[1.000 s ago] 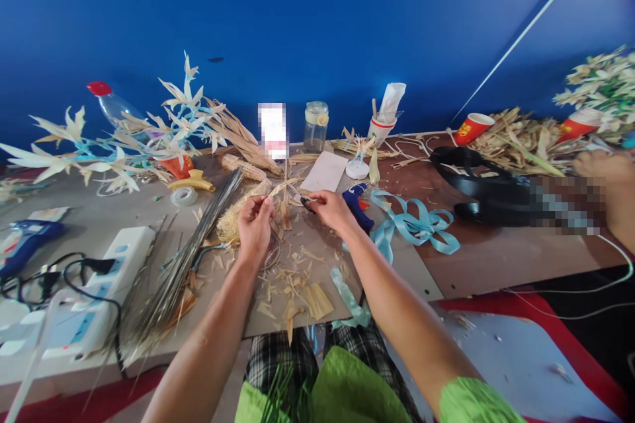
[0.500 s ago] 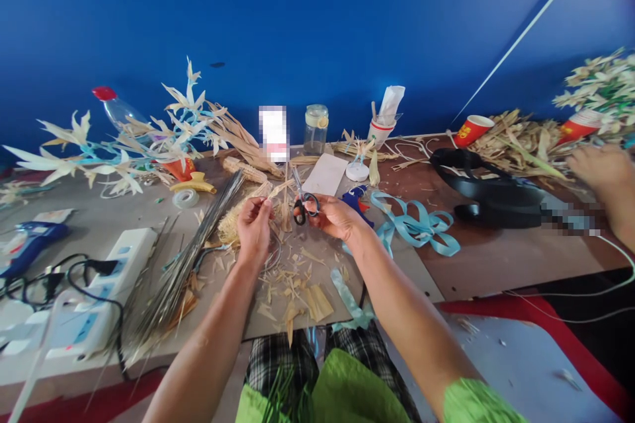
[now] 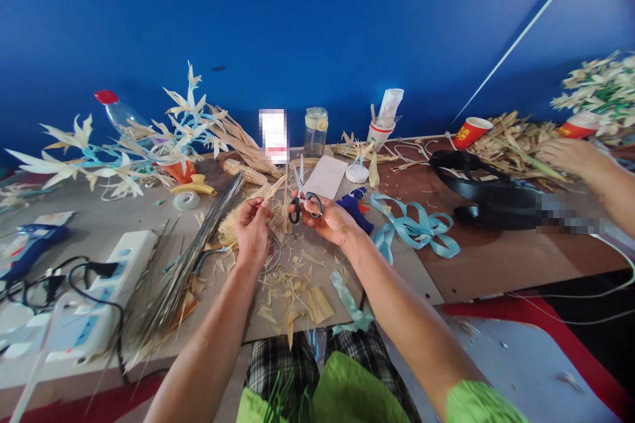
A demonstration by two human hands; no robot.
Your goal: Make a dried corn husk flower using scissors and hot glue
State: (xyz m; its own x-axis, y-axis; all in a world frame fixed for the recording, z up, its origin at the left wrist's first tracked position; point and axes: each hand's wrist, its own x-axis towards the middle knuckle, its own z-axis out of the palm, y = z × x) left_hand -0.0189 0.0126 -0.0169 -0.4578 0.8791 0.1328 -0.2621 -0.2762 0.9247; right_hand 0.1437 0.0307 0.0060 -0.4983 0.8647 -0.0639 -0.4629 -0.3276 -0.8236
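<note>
My left hand (image 3: 253,228) is closed, thumb and fingers pinching a thin pale strip of dried corn husk (image 3: 278,186). Just to its right, my right hand (image 3: 333,219) grips a pair of scissors (image 3: 300,175) by the dark handle loops. The blades point up and away from me, a little apart, close to the strip but not visibly cutting it. Husk scraps (image 3: 285,287) litter the board under both hands. Beyond the left hand lies a pale fibrous bundle (image 3: 231,223), partly covered by that hand.
Left of me lie a wire bundle (image 3: 191,258), a power strip (image 3: 124,258) and a blue glue gun (image 3: 37,244). Blue ribbon (image 3: 421,225) and a black curved object (image 3: 491,195) lie right. Behind stands a jar (image 3: 316,132). A co-worker's hand (image 3: 565,155) reaches over husks at far right.
The scissor blades have swung more upright and spread apart, shifting slightly away from the strip. My left hand stays almost in place. The co-worker's hand has moved left over the husk pile.
</note>
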